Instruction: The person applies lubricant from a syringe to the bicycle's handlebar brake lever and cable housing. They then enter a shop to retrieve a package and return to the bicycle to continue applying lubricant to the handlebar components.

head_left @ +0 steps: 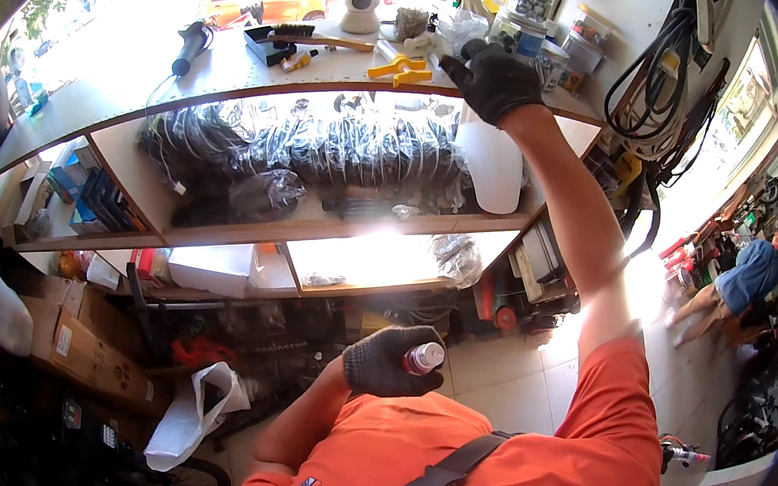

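Gloved left hand [379, 363] is curled snugly round a small silver-capped bottle [424, 358] by the chest, while the right hand [498, 84], thumb out, is near the counter's [106, 111] front right corner (can't tell if it's gripping anything), yellow plastic tool [401, 70] just left of it along the front edge, clear tubs [530, 31] toward the right edge.

My left glove [375, 365] and right glove [500, 86] are black. My bottle [420, 361] is red and silvery, my shirt [417, 434] orange.

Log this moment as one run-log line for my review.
left hand: gloved, holding small bottle | right hand: gloved, at counter, near yellow tool and plastic tubs | right grip: unclear
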Action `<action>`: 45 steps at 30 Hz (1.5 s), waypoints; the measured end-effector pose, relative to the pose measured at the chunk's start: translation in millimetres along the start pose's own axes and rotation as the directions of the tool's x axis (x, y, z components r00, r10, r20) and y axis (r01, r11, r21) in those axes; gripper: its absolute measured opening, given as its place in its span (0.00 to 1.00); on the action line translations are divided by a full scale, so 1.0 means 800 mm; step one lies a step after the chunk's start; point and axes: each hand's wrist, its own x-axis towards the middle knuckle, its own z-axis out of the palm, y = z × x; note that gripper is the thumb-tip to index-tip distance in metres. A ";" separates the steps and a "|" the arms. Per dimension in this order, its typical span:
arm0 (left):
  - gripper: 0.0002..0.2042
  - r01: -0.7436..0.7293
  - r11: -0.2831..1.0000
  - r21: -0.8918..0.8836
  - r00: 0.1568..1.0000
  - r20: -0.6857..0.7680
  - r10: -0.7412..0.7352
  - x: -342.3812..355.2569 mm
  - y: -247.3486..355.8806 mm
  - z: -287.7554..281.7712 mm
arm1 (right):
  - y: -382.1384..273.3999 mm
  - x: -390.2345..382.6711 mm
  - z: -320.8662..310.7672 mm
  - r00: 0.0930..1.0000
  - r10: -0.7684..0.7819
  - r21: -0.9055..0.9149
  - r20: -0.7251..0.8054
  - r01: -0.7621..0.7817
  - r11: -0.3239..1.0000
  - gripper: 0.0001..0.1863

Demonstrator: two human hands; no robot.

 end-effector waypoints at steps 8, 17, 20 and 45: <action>0.15 0.020 1.000 -0.001 0.999 -0.030 -0.020 -0.017 0.002 -0.002 | -0.014 0.022 -0.015 0.941 -0.319 0.262 -0.110 0.337 0.904 0.19; 0.19 -0.051 0.988 0.147 0.977 -0.196 0.080 -0.022 0.022 -0.019 | -0.086 0.045 -0.038 0.829 -0.450 0.012 0.332 0.473 0.881 0.23; 0.19 -0.055 0.975 0.216 0.957 -0.267 0.113 -0.030 0.014 -0.029 | -0.083 0.024 -0.035 0.857 -0.487 0.013 0.169 0.492 0.871 0.15; 0.19 0.065 0.758 0.649 0.748 -0.534 0.394 -0.030 -0.005 -0.117 | -0.095 -0.174 -0.200 0.689 -0.279 0.739 0.668 -0.572 0.357 0.18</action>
